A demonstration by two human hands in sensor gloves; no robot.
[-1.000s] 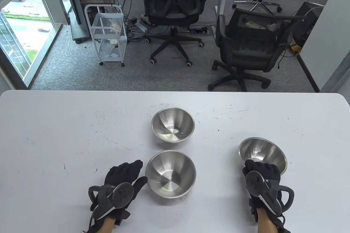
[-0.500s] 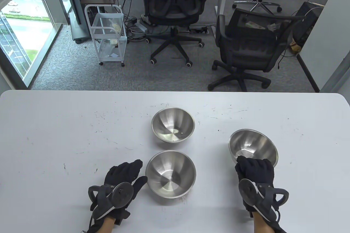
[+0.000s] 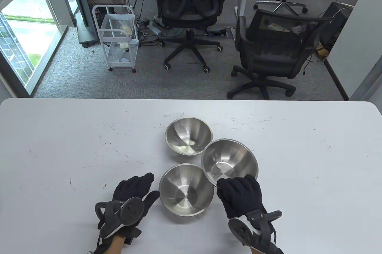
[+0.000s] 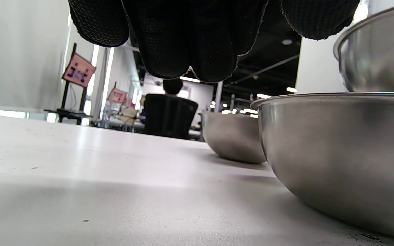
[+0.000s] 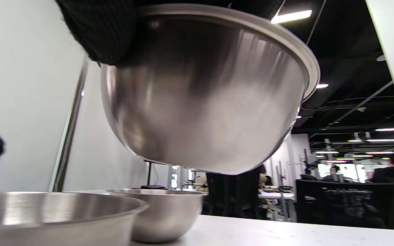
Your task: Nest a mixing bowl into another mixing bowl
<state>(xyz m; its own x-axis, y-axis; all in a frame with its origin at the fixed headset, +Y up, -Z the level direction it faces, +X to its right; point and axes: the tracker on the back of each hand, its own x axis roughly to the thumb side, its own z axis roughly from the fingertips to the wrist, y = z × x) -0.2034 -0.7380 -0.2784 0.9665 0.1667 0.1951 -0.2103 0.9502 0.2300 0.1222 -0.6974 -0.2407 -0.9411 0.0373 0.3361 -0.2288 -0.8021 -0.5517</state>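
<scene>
Carried bowl (image 3: 229, 160) moved left | right hand (image 3: 241, 196) grips rim | left hand (image 3: 132, 190) flat, unclasped | centre over near bowl (image 3: 186, 190), lower level

Both gloved hands low, right one raised.
Left hand (image 3: 132, 194) lies flat, palm down, fingers (image 3: 143, 181) stretched forward together; right hand (image 3: 241, 196) is lifted, fingers (image 3: 238, 184) curled in a grip.

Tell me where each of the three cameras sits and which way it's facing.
Table view: overhead, looking down; left hand, right hand gripping the lifted bowl.
Left wrist view: near the table, facing the near bowl; fingertips on top.
Right wrist view: below the lifted bowl.
All share the far bowl.
</scene>
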